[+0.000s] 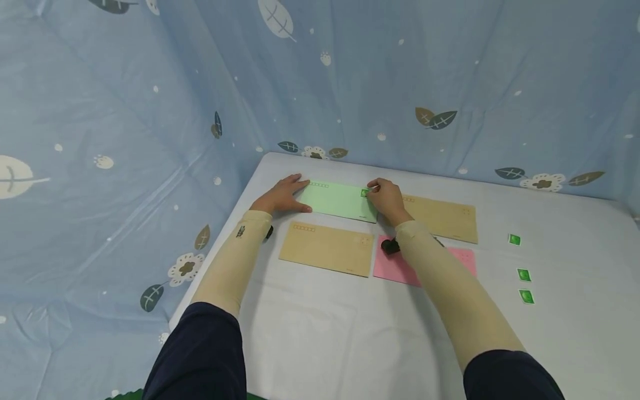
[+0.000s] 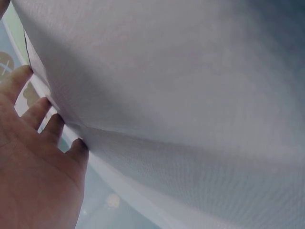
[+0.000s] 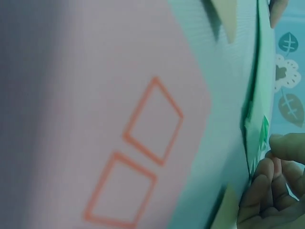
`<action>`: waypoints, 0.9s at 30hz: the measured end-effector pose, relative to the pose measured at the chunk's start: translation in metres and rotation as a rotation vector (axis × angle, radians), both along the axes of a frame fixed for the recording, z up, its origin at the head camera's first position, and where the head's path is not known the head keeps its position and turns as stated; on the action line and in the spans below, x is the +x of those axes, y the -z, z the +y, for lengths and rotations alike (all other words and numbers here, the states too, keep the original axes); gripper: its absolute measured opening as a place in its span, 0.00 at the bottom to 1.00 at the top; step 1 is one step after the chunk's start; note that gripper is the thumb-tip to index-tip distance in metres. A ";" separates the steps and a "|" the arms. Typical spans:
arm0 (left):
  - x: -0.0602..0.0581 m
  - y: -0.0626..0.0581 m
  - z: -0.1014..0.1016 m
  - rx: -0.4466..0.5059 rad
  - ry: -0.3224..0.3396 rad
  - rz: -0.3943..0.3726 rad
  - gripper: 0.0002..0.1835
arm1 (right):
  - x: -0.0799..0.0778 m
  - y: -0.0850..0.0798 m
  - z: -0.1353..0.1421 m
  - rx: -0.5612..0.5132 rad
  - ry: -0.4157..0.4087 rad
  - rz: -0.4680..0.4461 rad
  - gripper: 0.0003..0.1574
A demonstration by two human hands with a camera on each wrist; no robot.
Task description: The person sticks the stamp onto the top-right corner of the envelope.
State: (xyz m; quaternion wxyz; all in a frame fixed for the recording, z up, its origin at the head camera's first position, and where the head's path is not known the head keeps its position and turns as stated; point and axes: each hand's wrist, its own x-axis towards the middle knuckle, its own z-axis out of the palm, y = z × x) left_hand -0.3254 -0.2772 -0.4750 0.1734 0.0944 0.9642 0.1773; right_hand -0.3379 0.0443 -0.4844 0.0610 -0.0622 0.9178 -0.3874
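Note:
A light green envelope (image 1: 337,201) lies at the back of the white table, with a small green stamp (image 1: 365,193) at its upper right corner. My left hand (image 1: 282,195) rests at the envelope's left end, thumb and fingers spread; the left wrist view shows those fingers (image 2: 19,83) extended. At the other end, my right hand (image 1: 387,200) has its fingers curled and pinches the stamp's right edge. Close up in the right wrist view, the thumb (image 3: 288,145) and a fingertip meet beside the stamp (image 3: 265,130). Part of the stamp is hidden by the fingers.
Nearest me lie a tan envelope (image 1: 325,250) and a pink envelope (image 1: 395,269), partly under my right forearm. Another tan envelope (image 1: 442,218) is right of the green one. Three loose green stamps, one the upper stamp (image 1: 514,239), lie farther right. A patterned blue curtain (image 1: 350,100) hangs behind.

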 end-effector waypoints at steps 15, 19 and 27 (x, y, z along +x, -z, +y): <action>0.003 0.004 -0.001 0.006 0.005 0.021 0.56 | 0.011 0.001 0.007 -0.011 -0.121 0.087 0.17; 0.005 0.004 -0.001 0.008 0.001 0.025 0.56 | 0.010 0.003 0.002 0.056 -0.144 0.107 0.17; 0.008 0.002 0.000 0.008 0.001 0.041 0.55 | 0.010 0.002 -0.002 0.132 -0.118 0.106 0.14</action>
